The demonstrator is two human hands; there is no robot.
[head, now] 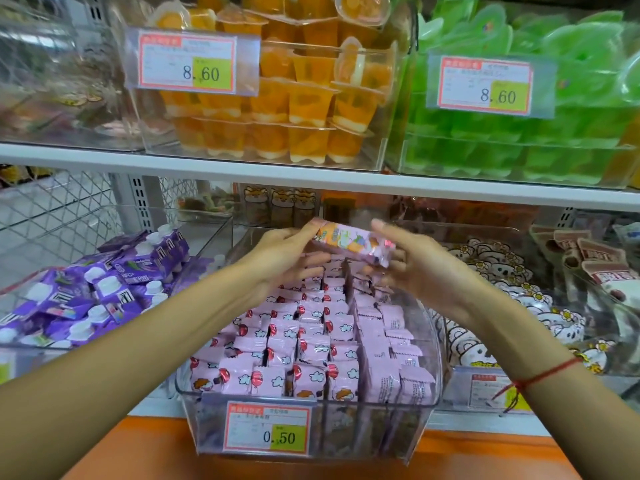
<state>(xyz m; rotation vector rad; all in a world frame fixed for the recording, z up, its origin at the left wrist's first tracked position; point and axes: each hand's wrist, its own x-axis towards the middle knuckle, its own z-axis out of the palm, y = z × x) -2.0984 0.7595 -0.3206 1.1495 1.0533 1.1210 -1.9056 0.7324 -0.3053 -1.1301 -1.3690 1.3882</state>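
A pink snack packet point(349, 242) with orange and white print is held level above a clear plastic bin point(311, 431). My left hand point(287, 258) pinches its left end between thumb and fingers. My right hand point(419, 268) holds its right end, fingers curled under it. The bin below is packed with rows of small pink wrapped snacks point(311, 344), and a 0.50 price tag point(266, 429) sits on its front wall. A red string bracelet point(540, 375) circles my right wrist.
Purple pouches with white caps point(100, 292) fill the bin at left. White cartoon-face packets point(498, 282) fill the bin at right. Above the white shelf board point(242, 171) stand bins of orange jelly cups point(277, 98) and green jelly cups point(540, 109). An orange ledge point(138, 452) runs along the front.
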